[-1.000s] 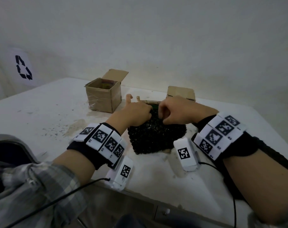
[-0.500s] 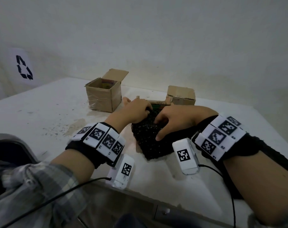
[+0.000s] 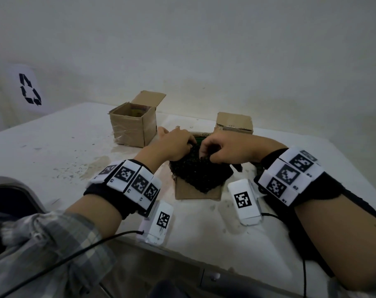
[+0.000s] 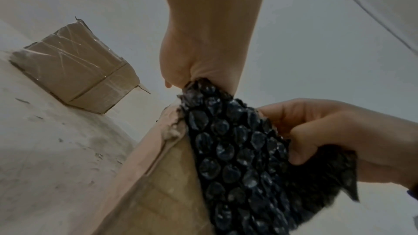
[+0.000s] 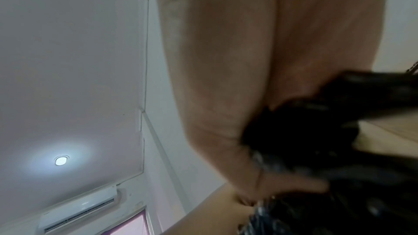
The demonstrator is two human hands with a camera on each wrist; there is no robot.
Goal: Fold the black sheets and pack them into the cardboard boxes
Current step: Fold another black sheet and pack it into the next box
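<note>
A black bubble-wrap sheet (image 3: 200, 173) is bunched over an open cardboard box (image 3: 195, 193) in the middle of the table, and only the box's front flap and far rim show. My left hand (image 3: 178, 145) grips the sheet's far left part with curled fingers. My right hand (image 3: 221, 149) pinches its top edge beside the left hand. In the left wrist view the left hand (image 4: 196, 67) clamps the sheet (image 4: 239, 149) above the box flap (image 4: 153, 181), and the right hand (image 4: 334, 131) holds the sheet's other side. The right wrist view is blurred: the hand (image 5: 226, 78) is against the dark sheet (image 5: 328, 131).
A second cardboard box (image 3: 133, 125) stands open at the back left, with something coloured inside. A third box (image 3: 234, 124), its top closed, sits behind my right hand. The white table (image 3: 53, 151) is stained and speckled with crumbs. The table's front edge is close to my forearms.
Both hands have moved away from me and gathered the sheet upward. The sheet has slid back over the middle box, so the box's front flap now shows beneath it.
</note>
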